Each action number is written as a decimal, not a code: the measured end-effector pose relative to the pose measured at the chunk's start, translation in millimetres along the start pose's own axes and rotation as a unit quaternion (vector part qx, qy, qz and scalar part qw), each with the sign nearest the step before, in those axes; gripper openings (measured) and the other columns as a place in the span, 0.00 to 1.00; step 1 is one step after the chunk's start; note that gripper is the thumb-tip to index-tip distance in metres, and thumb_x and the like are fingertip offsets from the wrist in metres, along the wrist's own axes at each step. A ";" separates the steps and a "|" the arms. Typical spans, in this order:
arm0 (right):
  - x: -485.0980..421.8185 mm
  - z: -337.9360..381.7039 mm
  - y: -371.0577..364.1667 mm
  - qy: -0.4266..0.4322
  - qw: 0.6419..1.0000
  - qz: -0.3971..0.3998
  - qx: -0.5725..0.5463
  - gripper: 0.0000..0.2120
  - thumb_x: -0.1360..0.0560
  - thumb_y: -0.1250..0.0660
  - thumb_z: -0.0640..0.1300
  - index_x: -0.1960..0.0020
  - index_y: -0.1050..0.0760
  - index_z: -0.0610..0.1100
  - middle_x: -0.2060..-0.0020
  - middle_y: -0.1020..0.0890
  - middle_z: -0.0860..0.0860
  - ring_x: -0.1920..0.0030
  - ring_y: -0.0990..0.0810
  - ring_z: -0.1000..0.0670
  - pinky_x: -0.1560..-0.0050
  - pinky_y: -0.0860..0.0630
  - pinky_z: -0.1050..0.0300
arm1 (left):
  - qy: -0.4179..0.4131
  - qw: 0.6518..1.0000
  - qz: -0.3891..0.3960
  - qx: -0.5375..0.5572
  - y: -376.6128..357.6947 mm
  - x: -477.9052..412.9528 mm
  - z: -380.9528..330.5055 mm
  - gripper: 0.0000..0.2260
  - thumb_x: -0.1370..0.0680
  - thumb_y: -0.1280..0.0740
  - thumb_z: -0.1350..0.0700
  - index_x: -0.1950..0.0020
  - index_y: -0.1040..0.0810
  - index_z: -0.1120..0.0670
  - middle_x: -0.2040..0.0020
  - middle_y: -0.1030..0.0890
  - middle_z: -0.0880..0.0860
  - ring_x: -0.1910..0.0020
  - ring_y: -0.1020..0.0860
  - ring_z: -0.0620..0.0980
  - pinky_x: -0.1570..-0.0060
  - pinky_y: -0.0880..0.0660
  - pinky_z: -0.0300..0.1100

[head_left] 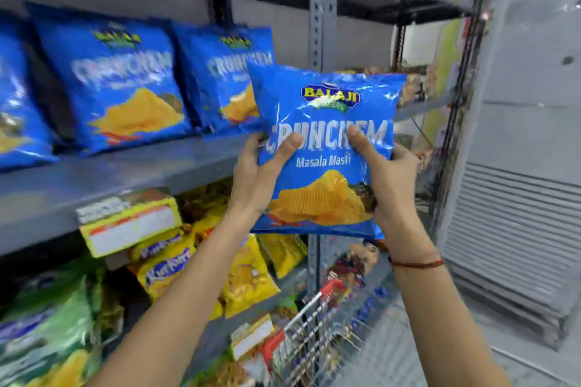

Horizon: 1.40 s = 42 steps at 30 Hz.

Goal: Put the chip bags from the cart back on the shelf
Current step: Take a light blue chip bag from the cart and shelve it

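Note:
A blue chip bag is held upright in the air in front of the grey shelf, just right of its bare end. My left hand grips the bag's left edge, thumb on the front. Gripping the right edge is my right hand, its thumb also on the front. Three matching blue chip bags stand in a row on that shelf, to the left of the held bag. The wire cart with a red handle sits low, below my arms; what it holds is too blurred to tell.
A grey slotted upright post stands just behind the held bag. Yellow snack bags and green bags fill the lower shelves. Price tags hang on the shelf edge. A tall white unit stands at right.

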State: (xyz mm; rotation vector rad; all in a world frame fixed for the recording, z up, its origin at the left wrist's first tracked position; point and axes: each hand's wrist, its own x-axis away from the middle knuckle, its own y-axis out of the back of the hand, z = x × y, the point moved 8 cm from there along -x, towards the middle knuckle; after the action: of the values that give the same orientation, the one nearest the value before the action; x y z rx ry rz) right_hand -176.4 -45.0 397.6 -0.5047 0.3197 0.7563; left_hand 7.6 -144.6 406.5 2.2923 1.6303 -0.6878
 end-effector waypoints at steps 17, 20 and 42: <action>-16.8 64.3 -248.4 0.117 0.978 0.167 -0.036 0.20 0.37 0.24 0.60 0.55 0.18 0.46 0.57 0.13 0.50 0.53 0.15 0.50 0.50 0.19 0.44 | -0.075 0.984 -0.161 0.022 202.6 -68.8 -105.2 0.15 0.32 0.25 0.51 0.48 0.23 0.51 0.48 0.17 0.51 0.56 0.17 0.45 0.65 0.22 0.34; -20.8 44.0 -273.4 0.116 0.977 0.178 -0.023 0.16 0.36 0.25 0.60 0.59 0.20 0.49 0.60 0.15 0.54 0.57 0.17 0.54 0.55 0.21 0.53 | -0.069 0.982 -0.179 0.001 224.8 -78.0 -94.8 0.17 0.31 0.25 0.51 0.45 0.24 0.53 0.45 0.18 0.52 0.51 0.18 0.49 0.60 0.21 0.37; 12.9 -20.3 -197.2 0.098 0.985 0.136 0.040 0.17 0.24 0.36 0.54 0.39 0.27 0.46 0.50 0.19 0.49 0.51 0.23 0.63 0.52 0.29 0.72 | -0.244 0.861 -0.228 -0.384 154.6 5.1 -96.8 0.19 0.25 0.33 0.52 0.36 0.30 0.54 0.39 0.27 0.54 0.39 0.30 0.49 0.40 0.35 0.40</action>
State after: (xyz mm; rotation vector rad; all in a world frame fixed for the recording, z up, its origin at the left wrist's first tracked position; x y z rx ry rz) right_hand -27.7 -170.5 437.6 -0.4649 0.6092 0.9572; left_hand 176.3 -149.7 476.1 1.0803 1.7512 -0.5053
